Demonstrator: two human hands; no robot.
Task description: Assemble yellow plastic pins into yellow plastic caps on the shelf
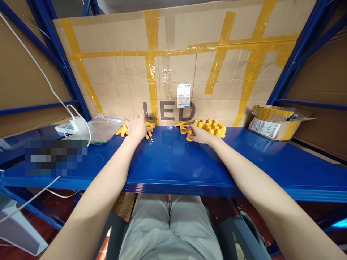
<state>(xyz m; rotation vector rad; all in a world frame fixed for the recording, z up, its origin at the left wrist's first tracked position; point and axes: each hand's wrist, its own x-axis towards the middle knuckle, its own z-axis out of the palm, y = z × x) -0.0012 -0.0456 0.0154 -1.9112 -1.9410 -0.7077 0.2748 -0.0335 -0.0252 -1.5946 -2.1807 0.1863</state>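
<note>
My left hand [136, 127] is bent down over a small heap of yellow T-shaped corkscrew handles [149, 127], its fingers curled. What lies under those fingers is hidden. Two metal corkscrew spirals [150, 140] stick out of the heap toward me. My right hand [201, 135] is closed around a yellow bell-shaped corkscrew base [189, 134], just above or on the shelf. Left of that base lies another yellow piece with a T-shaped handle and a round open end [182, 128]. Several more yellow bell-shaped bases [217, 129] stand upright in a group behind my right hand.
The blue metal shelf [173, 162] carries everything. Clear plastic bags [104, 126] and a white plug [78, 125] with a cable are at the left, beside a blurred-out patch. A taped carton [275, 122] sits at the right. A large cardboard panel [121, 83] stands along the back.
</note>
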